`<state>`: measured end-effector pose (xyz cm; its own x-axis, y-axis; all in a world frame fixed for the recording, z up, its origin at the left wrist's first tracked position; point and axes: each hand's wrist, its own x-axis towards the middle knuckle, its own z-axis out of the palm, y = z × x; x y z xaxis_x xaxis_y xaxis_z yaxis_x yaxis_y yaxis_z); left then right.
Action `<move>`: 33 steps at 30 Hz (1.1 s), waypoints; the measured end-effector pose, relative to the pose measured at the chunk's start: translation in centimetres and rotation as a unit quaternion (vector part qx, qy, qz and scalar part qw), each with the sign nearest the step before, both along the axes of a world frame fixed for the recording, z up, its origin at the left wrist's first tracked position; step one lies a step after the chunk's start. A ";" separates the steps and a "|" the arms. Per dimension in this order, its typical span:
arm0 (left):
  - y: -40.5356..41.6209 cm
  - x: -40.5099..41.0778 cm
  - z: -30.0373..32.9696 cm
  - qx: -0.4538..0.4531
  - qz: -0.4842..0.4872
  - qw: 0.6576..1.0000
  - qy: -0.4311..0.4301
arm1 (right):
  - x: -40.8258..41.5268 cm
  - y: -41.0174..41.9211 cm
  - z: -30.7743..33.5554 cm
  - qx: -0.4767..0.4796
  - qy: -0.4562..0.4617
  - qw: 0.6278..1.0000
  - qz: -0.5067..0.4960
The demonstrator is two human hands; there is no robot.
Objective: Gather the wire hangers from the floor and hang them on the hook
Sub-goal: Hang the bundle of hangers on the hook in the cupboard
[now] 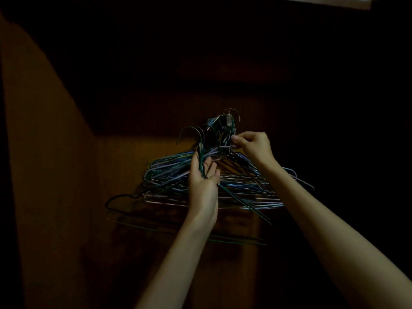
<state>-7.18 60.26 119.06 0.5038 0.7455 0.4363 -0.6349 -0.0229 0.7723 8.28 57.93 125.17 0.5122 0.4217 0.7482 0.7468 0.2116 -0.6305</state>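
Arms: we see two bare forearms reaching up into a dim wooden space.
Left hand (204,175): palm turned up, fingers loosely curled round the necks of a small bunch, a dark green hanger (239,200) among them; its curved tops arc just above the fingertips.
Right hand (253,147): thumb and fingers pinch a pale lilac wire at the neck of the big bundle.
Wire hangers (169,172): too many to count, thin coated wire in blue, lilac, green and black, triangles fanned out.
Hook (229,118): one small metal hook on the wooden panel (124,152), hanger tops crowded over it.
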 end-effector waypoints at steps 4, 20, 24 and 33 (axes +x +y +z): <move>-0.1 0.1 -0.1 0.001 0.005 1.000 0.005 | 0.1 0.1 0.0 -0.017 -0.009 1.000 -0.001; -0.6 -0.5 0.0 -0.018 0.005 1.000 -0.001 | 0.4 0.3 -0.1 -0.075 0.013 0.996 -0.052; -0.9 -0.9 -0.1 -0.023 0.001 1.000 -0.002 | 0.4 0.3 -0.4 -0.062 0.016 0.996 -0.054; -1.6 -2.2 -0.7 -0.053 -0.044 0.997 -0.031 | -1.5 -1.7 -1.2 -0.030 -0.064 0.991 -0.114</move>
